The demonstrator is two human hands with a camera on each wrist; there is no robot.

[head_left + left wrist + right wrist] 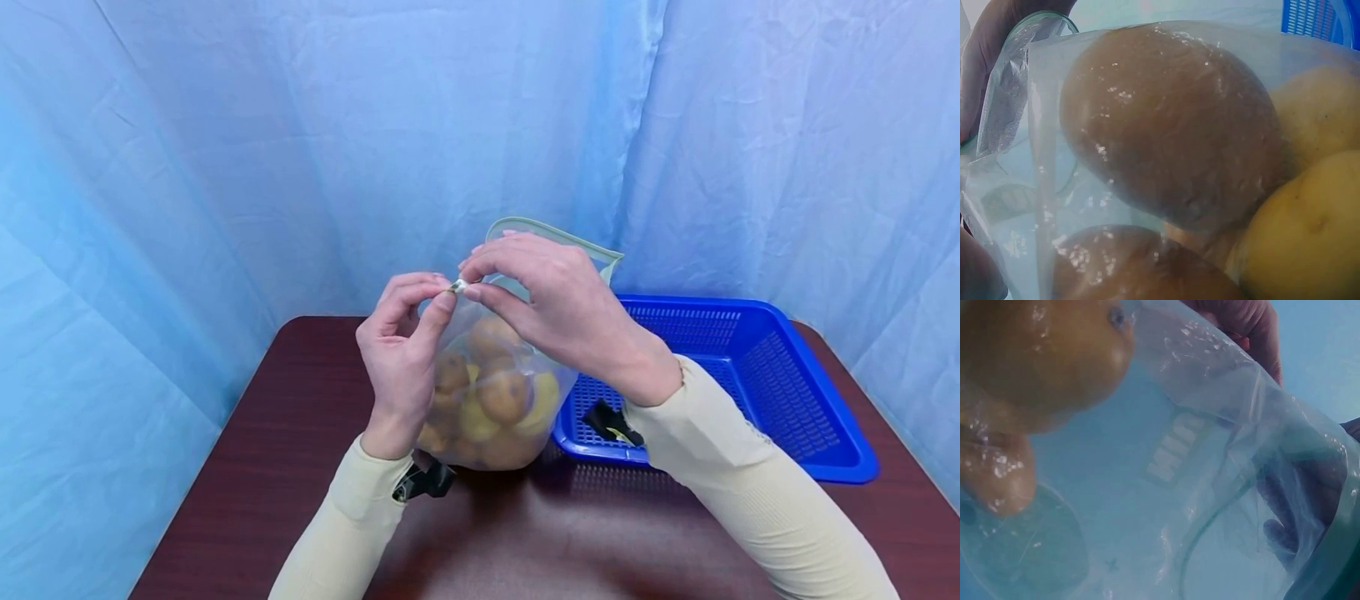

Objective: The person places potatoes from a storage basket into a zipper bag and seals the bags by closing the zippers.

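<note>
1. The left hand (pixel 397 350) is raised at the left side of a clear plastic bag (pixel 491 392), its thumb and forefinger curled together and pinching the small slider (pixel 458 286) at the bag's top edge.
2. The bag stands upright on the dark red-brown table (pixel 300 433), near its middle and between the two forearms. It is see-through and glossy, with a pale green sealing strip along its mouth (pixel 555 237); the mouth gapes open behind the hands.
3. The lower part of the bag bulges with round brown fruits (pixel 504 393) and yellow ones (pixel 543 402), piled against each other. The left wrist view shows a brown fruit (pixel 1172 131) pressed against the film, with a yellow one (pixel 1304 244) just beside it.
4. In the right wrist view, pale printed lettering (pixel 1175 453) shows on the film; it is too blurred to read.
5. The right hand (pixel 558 304) arches over the top of the bag, its fingertips pinching the same edge right beside the slider, fingers bent.
6. A blue plastic basket (pixel 817 400) with perforated walls sits on the table to the right, its near left corner just beside the bag.
7. Blue cloth (pixel 225 167) hangs behind and to both sides.
</note>
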